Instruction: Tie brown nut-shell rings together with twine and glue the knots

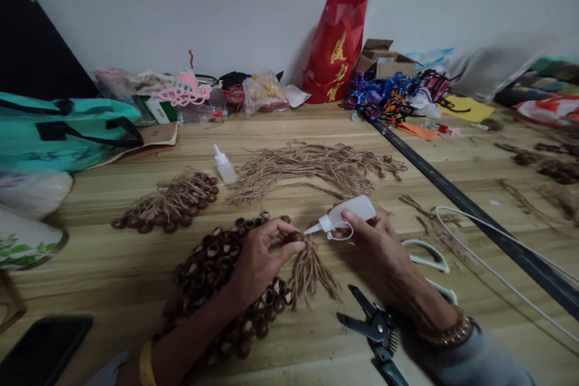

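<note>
Between thumb and fingers, my left hand [262,256] pinches a round brown nutshell [296,237]. My right hand [375,238] grips a white squeeze bottle [353,210] lying on its side, its pointed nozzle at the nutshell; a thin ring strap hangs from its neck. Under and beside my left hand spreads a pile of opened brown nutshells [212,256]. A tuft of brown cords [312,268] fans out just below the nozzle. Farther back lies a long bundle of twisted cords [307,169]. Left of that, nutshells with cords attached [174,199] form a cluster.
A second small bottle [225,166] stands upright behind. Wire-stripping pliers [377,329] and pale-handled scissors [427,256] lie near my right forearm. A black strip [456,193] and white cable [502,268] cross the right side. A phone [45,347] sits front left; a red bag [335,51] stands by the wall.
</note>
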Demonstrator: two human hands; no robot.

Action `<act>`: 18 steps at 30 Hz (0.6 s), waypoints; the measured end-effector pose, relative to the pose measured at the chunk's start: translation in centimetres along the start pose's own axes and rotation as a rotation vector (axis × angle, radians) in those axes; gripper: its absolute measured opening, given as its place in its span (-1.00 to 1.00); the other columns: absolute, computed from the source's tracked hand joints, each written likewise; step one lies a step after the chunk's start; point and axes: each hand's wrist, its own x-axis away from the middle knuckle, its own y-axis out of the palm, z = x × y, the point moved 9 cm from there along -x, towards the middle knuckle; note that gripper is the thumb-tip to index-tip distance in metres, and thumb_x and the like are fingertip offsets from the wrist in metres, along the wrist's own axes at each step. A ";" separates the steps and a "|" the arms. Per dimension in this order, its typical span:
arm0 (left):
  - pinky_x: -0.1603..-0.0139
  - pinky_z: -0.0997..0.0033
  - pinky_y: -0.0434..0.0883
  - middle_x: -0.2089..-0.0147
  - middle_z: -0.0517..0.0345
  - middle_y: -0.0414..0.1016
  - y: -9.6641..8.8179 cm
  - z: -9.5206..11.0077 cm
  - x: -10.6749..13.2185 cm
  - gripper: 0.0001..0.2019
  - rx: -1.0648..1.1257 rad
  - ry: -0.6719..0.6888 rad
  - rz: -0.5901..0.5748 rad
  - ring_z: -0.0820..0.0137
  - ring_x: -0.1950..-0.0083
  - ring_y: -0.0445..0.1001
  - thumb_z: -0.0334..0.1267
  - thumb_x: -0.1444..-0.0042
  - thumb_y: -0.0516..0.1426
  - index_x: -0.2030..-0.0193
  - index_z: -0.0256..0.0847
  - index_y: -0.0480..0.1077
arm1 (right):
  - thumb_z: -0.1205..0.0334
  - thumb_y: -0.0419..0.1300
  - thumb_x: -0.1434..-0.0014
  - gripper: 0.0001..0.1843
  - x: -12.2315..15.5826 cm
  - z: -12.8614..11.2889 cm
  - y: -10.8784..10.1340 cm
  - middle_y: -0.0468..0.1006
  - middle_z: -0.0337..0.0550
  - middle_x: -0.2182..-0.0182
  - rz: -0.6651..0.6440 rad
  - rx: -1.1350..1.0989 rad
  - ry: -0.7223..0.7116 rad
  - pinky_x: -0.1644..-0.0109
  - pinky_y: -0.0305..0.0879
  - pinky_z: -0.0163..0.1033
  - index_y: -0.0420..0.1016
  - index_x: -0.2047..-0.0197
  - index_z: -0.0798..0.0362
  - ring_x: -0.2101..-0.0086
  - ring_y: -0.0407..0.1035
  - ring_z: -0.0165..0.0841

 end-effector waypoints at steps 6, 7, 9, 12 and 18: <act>0.23 0.45 0.46 0.36 0.15 0.53 -0.2 0.1 0.1 -0.88 -0.061 0.018 0.044 0.38 0.30 0.53 -0.37 0.09 0.26 0.36 -0.26 0.43 | 0.11 0.35 -0.03 -0.75 0.3 -0.8 0.6 0.56 -0.17 0.35 -0.055 -0.024 -0.056 0.28 0.39 -0.32 0.55 0.23 0.04 0.37 0.42 -0.35; 0.24 0.46 0.45 0.37 0.16 0.53 -0.2 0.2 0.1 -0.88 -0.067 0.017 0.048 0.38 0.32 0.52 -0.37 0.10 0.26 0.37 -0.25 0.42 | 0.12 0.35 -0.04 -0.75 0.6 -0.8 1.0 0.56 -0.15 0.31 -0.071 -0.014 -0.057 0.25 0.40 -0.29 0.54 0.21 0.04 0.33 0.43 -0.32; 0.26 0.47 0.45 0.39 0.16 0.53 -0.1 0.2 0.1 -0.88 -0.067 0.010 0.048 0.38 0.33 0.52 -0.37 0.11 0.26 0.39 -0.25 0.42 | 0.12 0.35 -0.04 -0.74 1.2 -0.8 1.8 0.56 -0.14 0.27 -0.108 -0.008 -0.049 0.21 0.41 -0.25 0.52 0.19 0.02 0.28 0.43 -0.29; 0.25 0.46 0.44 0.38 0.14 0.53 -0.1 0.1 0.1 -0.88 -0.043 -0.005 0.044 0.37 0.31 0.53 -0.37 0.10 0.25 0.38 -0.26 0.42 | 0.13 0.35 -0.03 -0.73 1.6 -0.6 2.4 0.57 -0.15 0.29 -0.135 -0.008 -0.033 0.21 0.41 -0.26 0.51 0.19 0.03 0.29 0.43 -0.30; 0.24 0.44 0.44 0.34 0.08 0.56 0.0 -0.5 0.0 -0.86 -0.013 -0.024 0.013 0.34 0.29 0.54 -0.32 0.06 0.25 0.34 -0.29 0.43 | 0.11 0.36 -0.02 -0.69 1.5 -0.4 2.4 0.58 -0.13 0.30 -0.149 0.016 -0.010 0.19 0.39 -0.25 0.52 0.18 0.06 0.30 0.46 -0.29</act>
